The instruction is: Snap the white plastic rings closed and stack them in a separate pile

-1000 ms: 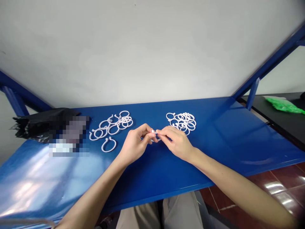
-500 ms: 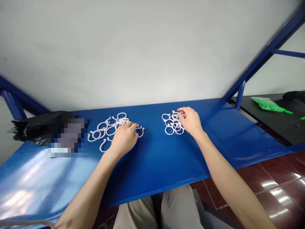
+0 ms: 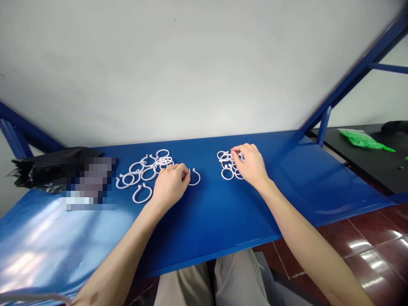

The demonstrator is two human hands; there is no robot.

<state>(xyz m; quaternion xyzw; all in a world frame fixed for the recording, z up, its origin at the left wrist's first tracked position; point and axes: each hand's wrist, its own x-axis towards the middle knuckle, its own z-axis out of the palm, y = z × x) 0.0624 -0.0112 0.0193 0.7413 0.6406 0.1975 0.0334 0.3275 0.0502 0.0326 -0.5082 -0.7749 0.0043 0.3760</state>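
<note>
My left hand (image 3: pixel 170 185) rests on the blue table (image 3: pixel 204 208) with its fingers curled, pinching an open white plastic ring (image 3: pixel 194 177) at its right side. Behind and left of it lies a loose pile of open white rings (image 3: pixel 145 170). My right hand (image 3: pixel 250 165) reaches to the pile of closed white rings (image 3: pixel 227 163), fingertips pressed together on a ring at the pile's top.
A black plastic bag (image 3: pixel 47 170) lies at the table's left with a blurred patch beside it. Blue frame posts (image 3: pixel 323 121) rise at the right. A dark side table with a green bag (image 3: pixel 363 139) stands further right. A white wall backs the table.
A second ago both hands held one ring together at the centre. They have parted: the right went to the right pile, the left to the left pile and drew one open ring rightwards.
</note>
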